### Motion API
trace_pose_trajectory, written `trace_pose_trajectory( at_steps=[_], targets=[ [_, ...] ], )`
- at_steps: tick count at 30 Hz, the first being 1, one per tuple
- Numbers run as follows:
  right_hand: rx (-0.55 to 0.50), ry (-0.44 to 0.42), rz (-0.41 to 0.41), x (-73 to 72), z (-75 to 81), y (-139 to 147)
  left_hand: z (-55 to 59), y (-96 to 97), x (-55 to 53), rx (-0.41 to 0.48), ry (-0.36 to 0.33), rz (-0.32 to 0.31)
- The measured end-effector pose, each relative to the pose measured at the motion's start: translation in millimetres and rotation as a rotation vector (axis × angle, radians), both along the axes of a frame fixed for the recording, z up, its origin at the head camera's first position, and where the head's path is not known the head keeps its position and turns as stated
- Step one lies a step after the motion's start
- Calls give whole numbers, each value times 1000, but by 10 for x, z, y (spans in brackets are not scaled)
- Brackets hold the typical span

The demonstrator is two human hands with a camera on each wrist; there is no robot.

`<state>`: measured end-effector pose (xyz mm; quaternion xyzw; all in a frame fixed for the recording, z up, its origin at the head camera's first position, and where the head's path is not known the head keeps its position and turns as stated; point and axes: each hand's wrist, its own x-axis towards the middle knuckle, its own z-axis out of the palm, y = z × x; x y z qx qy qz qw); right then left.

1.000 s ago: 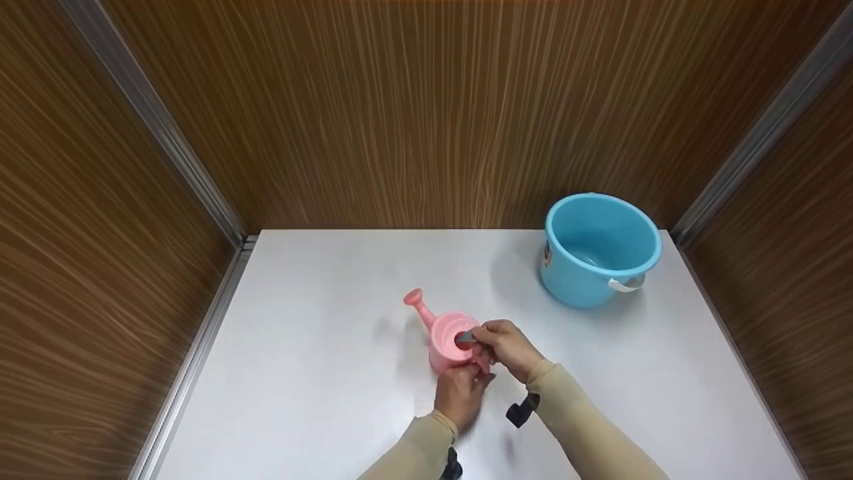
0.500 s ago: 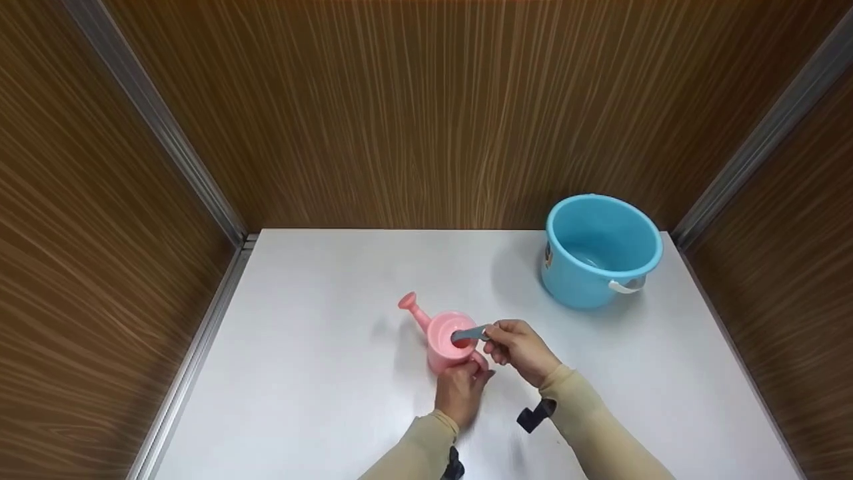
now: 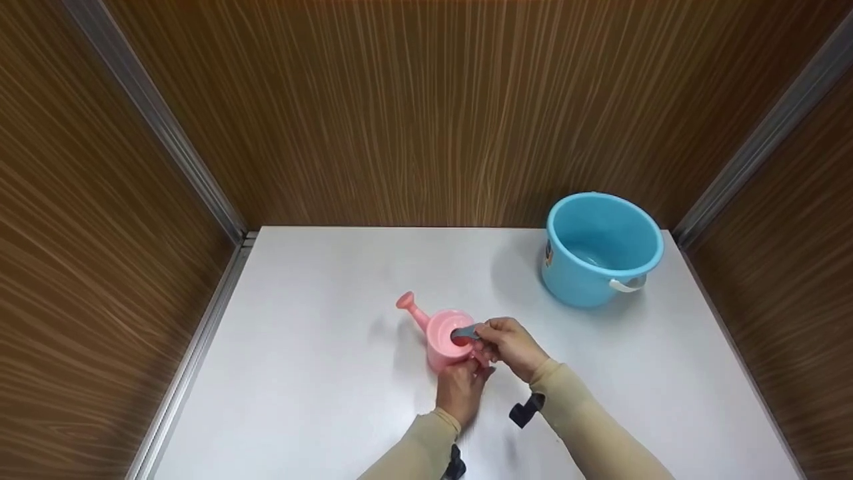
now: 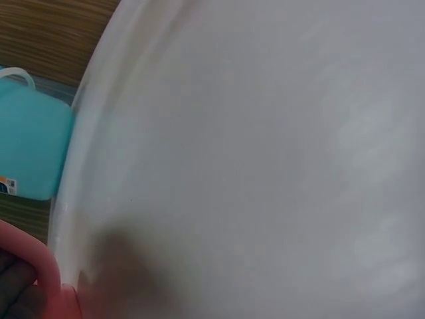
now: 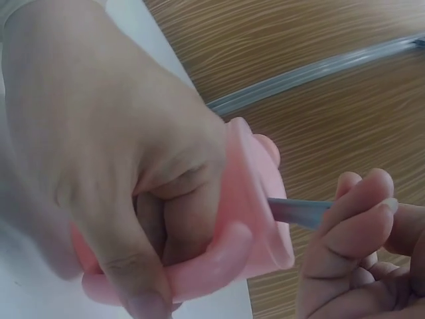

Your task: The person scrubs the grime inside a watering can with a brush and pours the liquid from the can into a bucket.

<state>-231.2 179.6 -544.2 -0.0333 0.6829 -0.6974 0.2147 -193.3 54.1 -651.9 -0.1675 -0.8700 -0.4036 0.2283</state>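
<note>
A pink toy watering can (image 3: 438,355) stands on the white table, its spout (image 3: 416,312) pointing to the far left. My left hand (image 3: 458,390) grips the can's handle; in the right wrist view the fingers pass through the handle loop (image 5: 212,266). Above the can's round opening, my right hand (image 3: 512,347) pinches a flat grey-blue strip, like a handle (image 5: 297,211), between thumb and fingers. The strip's lower end goes down into the can and is hidden there, so its kind does not show.
A light blue bucket (image 3: 578,283) with a white bail handle (image 3: 626,285) stands at the back right of the white table (image 3: 300,333). Wood-grain panels (image 3: 426,120) rise along the back and both sides, with metal strips (image 3: 170,140) at the corners.
The right hand first drew the grey-blue strip out to the right, then came back left and lower towards the can. The can's spout shifted slightly left; the left hand kept its hold.
</note>
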Motion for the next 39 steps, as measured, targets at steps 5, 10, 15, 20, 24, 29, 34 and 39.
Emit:
trace_pose_trajectory(
  at_steps=[5, 10, 15, 20, 24, 29, 34, 39],
  targets=[
    [94, -12, 28, -23, -37, -60, -9, 22, 10, -15, 50, 3],
    [93, -21, 33, -18, -54, -61, -5, 38, 24, -12, 63, 14],
    [81, -22, 25, -12, -51, -52, 0, 49, 17, -9, 58, 12],
    [60, -28, -10, 31, -52, -63, -4, 68, 31, -11, 49, 8],
    [16, -21, -23, 70, -28, -44, 4, 88, 39, -21, 60, 19],
    [-61, -18, -18, 108, 23, 62, 16, 121, 48, -39, 63, 40],
    [-89, -20, -18, 159, 31, 164, 7, 137, 59, -36, 30, 40],
    [-115, -17, -28, 194, 34, 187, 8, 144, 67, -33, 13, 40]
  ],
)
